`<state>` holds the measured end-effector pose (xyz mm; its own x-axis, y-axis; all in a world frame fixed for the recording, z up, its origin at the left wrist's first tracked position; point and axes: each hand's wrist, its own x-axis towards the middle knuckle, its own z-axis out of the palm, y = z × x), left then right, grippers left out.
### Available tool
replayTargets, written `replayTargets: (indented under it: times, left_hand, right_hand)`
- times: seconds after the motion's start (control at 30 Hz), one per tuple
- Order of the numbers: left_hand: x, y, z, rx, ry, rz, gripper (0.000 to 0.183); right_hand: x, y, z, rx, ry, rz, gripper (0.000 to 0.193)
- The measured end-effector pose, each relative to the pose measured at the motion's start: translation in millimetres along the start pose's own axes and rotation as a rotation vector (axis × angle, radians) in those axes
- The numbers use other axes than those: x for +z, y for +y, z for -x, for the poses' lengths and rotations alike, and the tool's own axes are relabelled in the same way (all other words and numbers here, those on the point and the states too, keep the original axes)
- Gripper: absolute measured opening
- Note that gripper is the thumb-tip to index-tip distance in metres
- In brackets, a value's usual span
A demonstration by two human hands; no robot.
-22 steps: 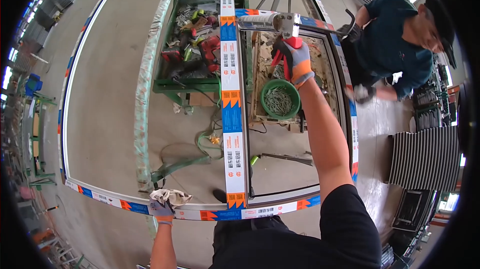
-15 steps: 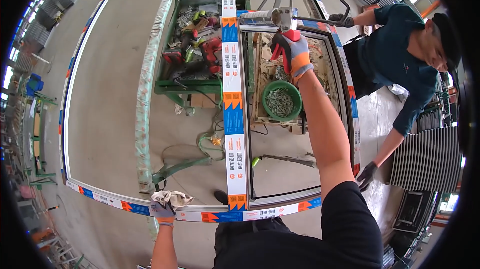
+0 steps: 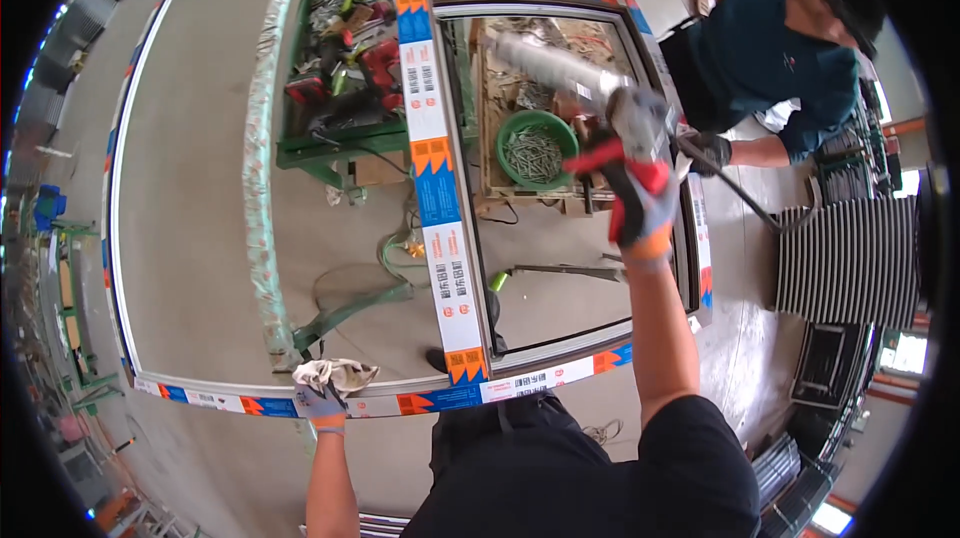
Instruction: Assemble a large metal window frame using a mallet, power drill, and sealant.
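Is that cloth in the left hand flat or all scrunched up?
Scrunched up: the cloth is a creased, lumpy bundle in the left hand.

I'm watching a wearer in a black short-sleeved shirt [image 3: 590, 488], its right sleeve [image 3: 693, 438] loose and the same plain black. Under the hem I make out black trousers [image 3: 500, 423] with soft folds, and a dark shoe [image 3: 436, 359]. The left hand [image 3: 319, 403] wears a pale grey work glove with an orange cuff [image 3: 328, 421] — thin grey edging below. The right hand [image 3: 655, 206] wears a matching glove, grey and orange-cuffed — blur hides its finer details from me.
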<state>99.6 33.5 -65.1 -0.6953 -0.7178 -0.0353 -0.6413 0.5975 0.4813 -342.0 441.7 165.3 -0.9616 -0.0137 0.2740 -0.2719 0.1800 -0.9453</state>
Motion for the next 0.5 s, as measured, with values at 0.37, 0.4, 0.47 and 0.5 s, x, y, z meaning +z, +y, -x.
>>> replayTargets:
  times: [0.37, 0.4, 0.47, 0.5]
  left_hand:
    - [-6, 32, -11, 0.067, -0.008, 0.001, 0.034]
    - [-5, 33, -11, 0.07, -0.008, -0.004, 0.034]
    - [0, 31, -9, 0.015, 0.068, 0.028, 0.036]
    - [1, 30, -7, 0.014, 0.072, 0.022, 0.036]
  right_hand:
    - [-35, 94, 91, 0.815, -0.365, 0.096, 0.014]
    - [-20, 130, 93, 0.853, -0.371, 0.059, 0.014]
    - [15, 198, 97, 0.863, -0.437, 0.091, 0.014]
    - [33, 214, 89, 0.89, -0.508, 0.229, 0.019]
